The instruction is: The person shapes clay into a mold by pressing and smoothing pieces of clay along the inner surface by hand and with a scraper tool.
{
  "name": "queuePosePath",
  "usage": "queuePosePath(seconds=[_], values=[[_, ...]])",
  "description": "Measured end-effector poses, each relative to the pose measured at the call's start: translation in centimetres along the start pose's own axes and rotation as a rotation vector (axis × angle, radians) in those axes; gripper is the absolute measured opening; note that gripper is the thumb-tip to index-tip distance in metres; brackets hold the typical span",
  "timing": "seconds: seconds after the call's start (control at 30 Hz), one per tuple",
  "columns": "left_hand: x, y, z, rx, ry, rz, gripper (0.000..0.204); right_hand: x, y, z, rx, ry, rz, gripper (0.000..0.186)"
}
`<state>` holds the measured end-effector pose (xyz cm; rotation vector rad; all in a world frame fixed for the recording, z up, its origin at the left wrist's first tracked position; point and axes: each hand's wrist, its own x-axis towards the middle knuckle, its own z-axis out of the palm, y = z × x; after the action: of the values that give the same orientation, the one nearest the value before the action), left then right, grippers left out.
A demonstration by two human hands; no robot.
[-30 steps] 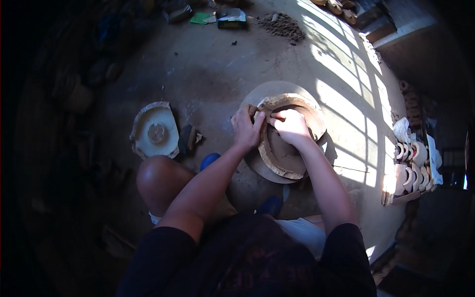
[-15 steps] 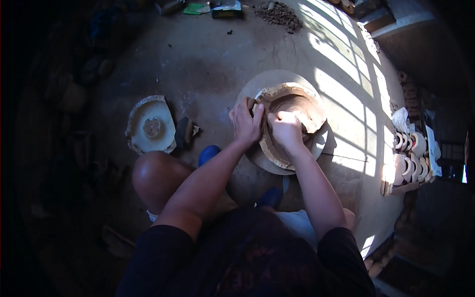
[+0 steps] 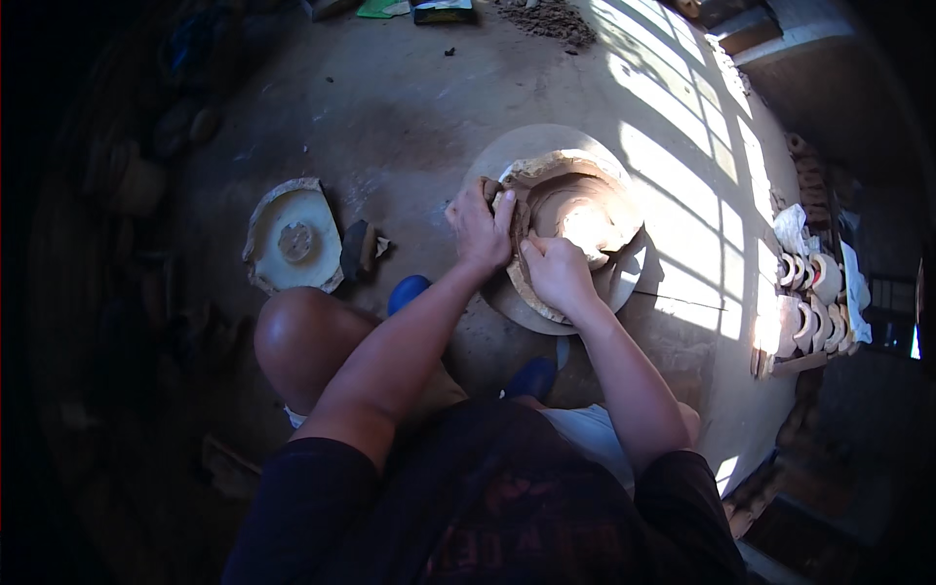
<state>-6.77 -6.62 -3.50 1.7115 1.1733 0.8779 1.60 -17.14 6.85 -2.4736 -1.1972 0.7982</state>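
Observation:
A rough-edged round mould (image 3: 546, 167), lined with brown clay (image 3: 565, 200), sits on a pale round board (image 3: 517, 141) in front of me. My left hand (image 3: 480, 226) is closed over the mould's left rim, with brown clay at its fingertips. Inside, my right hand (image 3: 556, 268) is curled against the near-left wall, thumb pressed on the clay; what its fingers hold, if anything, is hidden. Sunlight falls on the bowl-like interior. To the left lies a broken pale round mould (image 3: 317, 229) with a lump at its middle, beside a dark angular piece (image 3: 359, 251).
My bent knee (image 3: 292, 341) and blue footwear (image 3: 409, 291) are below. Stacked curved pieces (image 3: 809, 312) line the right side. A soil heap (image 3: 546, 21) and green sheet (image 3: 380, 8) lie at the far side. Dark clutter fills the left edge.
My right hand has slid down along the mould's inner left wall toward me, uncovering more of the interior. My left hand stays on the rim. The whole view has shifted slightly.

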Motion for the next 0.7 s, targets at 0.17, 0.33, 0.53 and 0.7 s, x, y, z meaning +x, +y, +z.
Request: queuePosePath(seconds=[0.17,0.33,0.53,0.7], values=[[0.1,0.0,0.5,-0.002,0.014,0.025,0.055,-1.3,1.8,0.5,-0.032,0.004,-0.038,0.044],[0.5,-0.4,0.2,-0.004,-0.014,0.050,0.055,-3.3,1.6,-0.8,-0.156,-0.040,-0.060,0.041],[3.0,-0.4,-0.5,-0.123,-0.095,-0.010,0.050,-3.5,2.2,-3.3,-0.119,0.124,-0.087,0.035],[-0.4,-0.8,-0.8,-0.110,0.105,-0.046,0.043,0.5,1.1,-3.6,0.278,0.061,0.033,0.031]])
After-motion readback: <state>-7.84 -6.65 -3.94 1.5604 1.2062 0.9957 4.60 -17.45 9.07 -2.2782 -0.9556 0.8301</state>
